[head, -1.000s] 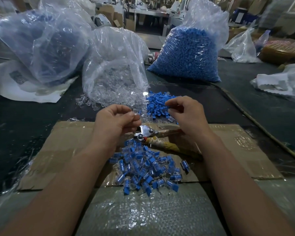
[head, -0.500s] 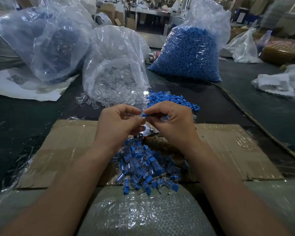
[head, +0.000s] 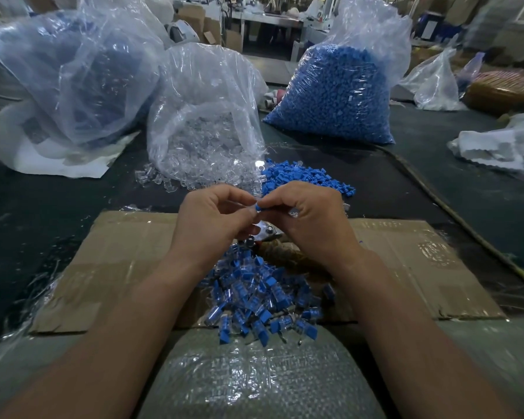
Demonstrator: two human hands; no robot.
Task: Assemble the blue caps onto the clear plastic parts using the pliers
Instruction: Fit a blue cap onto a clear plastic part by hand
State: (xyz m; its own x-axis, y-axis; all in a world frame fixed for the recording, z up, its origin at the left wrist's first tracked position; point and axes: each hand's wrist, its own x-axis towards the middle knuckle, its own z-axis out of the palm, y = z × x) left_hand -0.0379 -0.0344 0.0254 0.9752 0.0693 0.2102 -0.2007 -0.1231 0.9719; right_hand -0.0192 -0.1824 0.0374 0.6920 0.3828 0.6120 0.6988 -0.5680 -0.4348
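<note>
Head camera looked down on my hands, which had come together above the cardboard sheet [head: 127, 261]: my left hand [head: 212, 219] and my right hand [head: 309, 219] met fingertip to fingertip, both pinching one small blue cap [head: 257, 208] between them. A bit of clear plastic [head: 294, 213] showed at the curled fingers of my right hand; I could not tell how it was held. Just under my hands the pliers [head: 266, 232] lay on the cardboard, only the metal head plainly visible, the wrapped handles running off beneath my right wrist. Nearer to me sat a heap of capped pieces [head: 254, 297], blue and clear mixed, spilling onto a bubble-wrapped bundle [head: 254, 382]. Beyond my hands, on the dark tabletop [head: 43, 201], a pile of loose blue caps [head: 303, 176] lay just beside the open bag of clear parts [head: 206, 140], with a few clear parts spilled at its mouth. Further back stood the full bag of blue caps [head: 333, 95], and to the left a large cloudy bag [head: 73, 74] on white paper. Faint print on the cardboard [head: 433, 249] was too blurred for me to read.
</note>
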